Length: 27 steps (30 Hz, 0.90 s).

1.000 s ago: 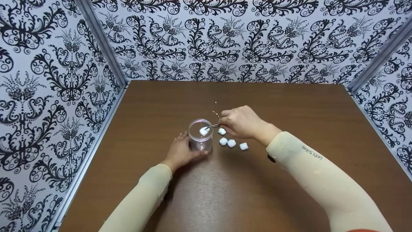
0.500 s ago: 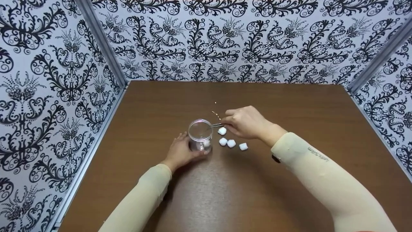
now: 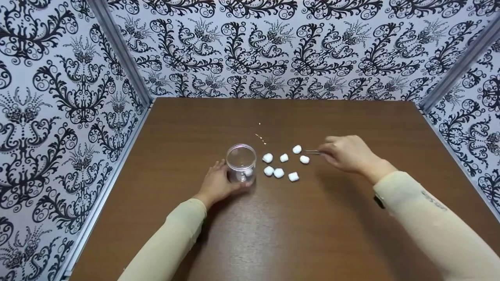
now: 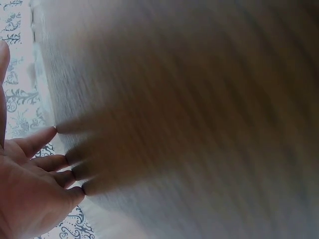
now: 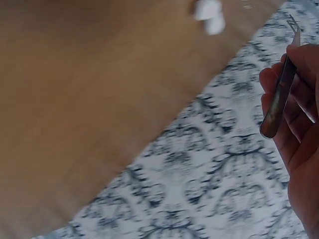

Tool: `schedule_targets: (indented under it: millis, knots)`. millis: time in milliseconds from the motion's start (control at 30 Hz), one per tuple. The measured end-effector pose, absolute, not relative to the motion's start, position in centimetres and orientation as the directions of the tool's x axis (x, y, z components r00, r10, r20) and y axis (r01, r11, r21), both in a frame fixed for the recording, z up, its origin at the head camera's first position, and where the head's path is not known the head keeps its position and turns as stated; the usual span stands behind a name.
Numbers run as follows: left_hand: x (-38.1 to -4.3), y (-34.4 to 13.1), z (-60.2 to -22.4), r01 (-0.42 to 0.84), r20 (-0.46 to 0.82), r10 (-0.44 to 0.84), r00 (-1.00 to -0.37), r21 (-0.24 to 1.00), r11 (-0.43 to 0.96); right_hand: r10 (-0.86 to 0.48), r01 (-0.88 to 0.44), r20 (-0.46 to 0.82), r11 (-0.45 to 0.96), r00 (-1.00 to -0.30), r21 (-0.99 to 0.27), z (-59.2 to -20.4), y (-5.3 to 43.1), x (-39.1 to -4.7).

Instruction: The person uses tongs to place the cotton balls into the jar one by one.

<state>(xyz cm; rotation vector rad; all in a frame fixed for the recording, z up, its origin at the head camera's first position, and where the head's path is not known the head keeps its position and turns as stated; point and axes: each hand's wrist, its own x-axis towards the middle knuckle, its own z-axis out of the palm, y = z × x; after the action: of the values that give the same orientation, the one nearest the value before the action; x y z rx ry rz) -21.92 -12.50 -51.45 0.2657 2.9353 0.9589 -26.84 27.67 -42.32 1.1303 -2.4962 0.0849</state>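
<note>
My left hand [image 3: 217, 182] holds the clear jar [image 3: 235, 173] at its lower wall, with the thumb in front and fingers at the far left side. One white cotton ball [image 3: 248, 172] lies inside the jar. In the left wrist view, fingertips [image 4: 75, 172] meet the tabletop; the jar is outside that view. My right hand [image 3: 345, 154] pinches metal tweezers [image 3: 311, 152], seen along their length as tweezers [image 5: 281, 92] in the right wrist view. Their tips point left, right by a cotton ball [image 3: 297, 149]. Nearby lies another cotton ball [image 3: 304, 159].
Several more cotton balls [image 3: 279, 173] lie on the brown table [image 3: 250, 234] between jar and tweezers. Small light flecks [image 3: 261, 137] are on the wood behind the jar. Patterned walls [image 3: 273, 47] rise at the back and sides.
One cotton ball has dropped from the tweezers into the jar. My right hand has moved right, away from the jar, uncovering more cotton balls. The left hand stays at the jar.
</note>
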Motion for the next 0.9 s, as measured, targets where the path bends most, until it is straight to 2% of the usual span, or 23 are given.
schedule_targets:
  millis: [200, 500, 900]
  knots:
    - [-22.1, -12.6, -51.6, 0.149, 0.02, 0.169, -0.985, 0.583, 0.799, -0.683, -0.7, 0.337, 0.708, -0.648, 0.089, -44.3, 29.9, -26.9]
    - [-22.0, -12.6, -51.5, 0.144, 0.018, 0.165, -0.986, 0.587, 0.796, -0.652, -0.664, 0.286, 0.744, -0.702, 0.065, -45.2, 29.9, -27.5]
    - [-22.1, -12.6, -51.6, 0.171, 0.033, 0.188, -0.982, 0.586, 0.792, -0.641, -0.647, 0.263, 0.759, -0.721, 0.075, -45.9, 29.6, -27.8]
